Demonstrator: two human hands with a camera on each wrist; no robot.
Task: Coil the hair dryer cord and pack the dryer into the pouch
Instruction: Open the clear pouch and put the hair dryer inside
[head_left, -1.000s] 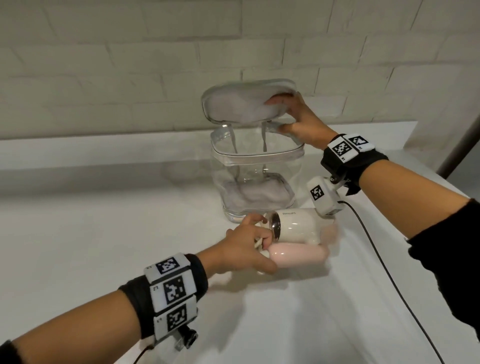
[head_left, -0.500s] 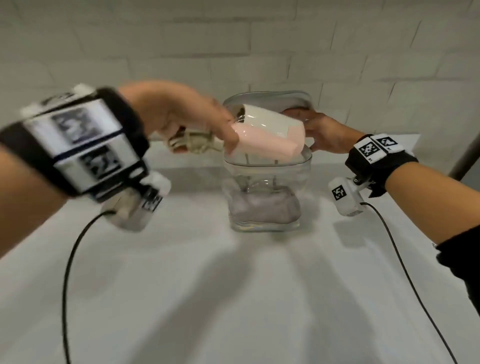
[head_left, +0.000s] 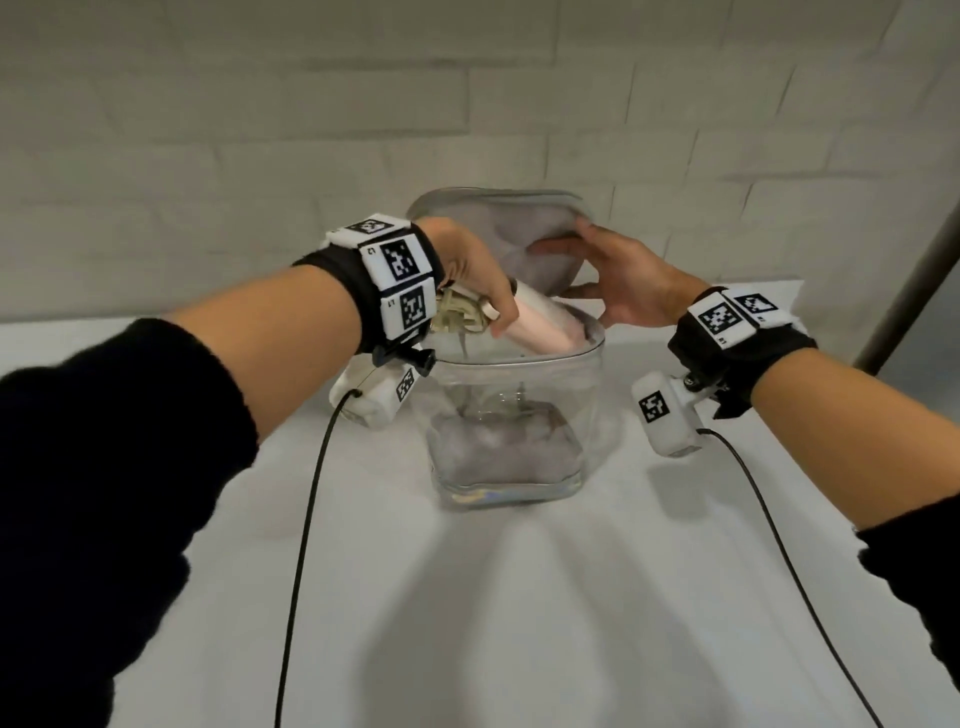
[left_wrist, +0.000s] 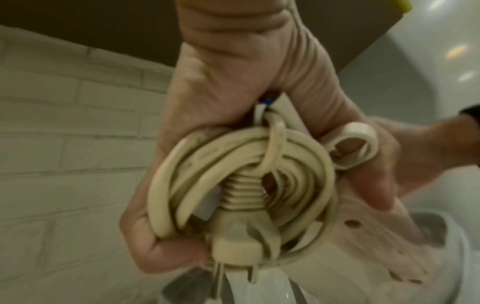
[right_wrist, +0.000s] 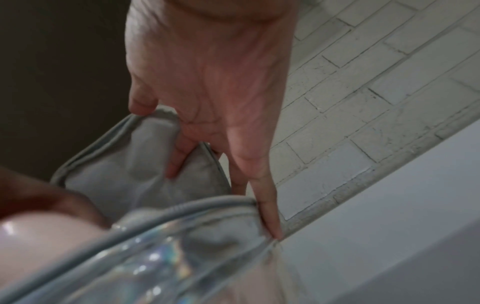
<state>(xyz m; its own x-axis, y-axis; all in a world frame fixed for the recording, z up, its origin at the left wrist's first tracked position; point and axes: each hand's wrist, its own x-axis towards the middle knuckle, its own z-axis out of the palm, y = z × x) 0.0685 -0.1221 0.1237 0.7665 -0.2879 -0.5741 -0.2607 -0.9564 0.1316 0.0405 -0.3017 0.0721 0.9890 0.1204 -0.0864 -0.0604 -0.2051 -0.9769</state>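
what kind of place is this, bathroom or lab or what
Hard to say for sure: probably an indoor recording setup rather than a lived-in bathroom. A plain white counter runs along a white painted brick wall, and both wrists wear tagged bands with cabled cameras.

I read this as an indoor staged recording spot, maybe a home bathroom or vanity counter, can't tell which. I see a plain white countertop against a white-painted brick wall, dim light, and wrist bands with square printed markers plus cabled wrist cameras.
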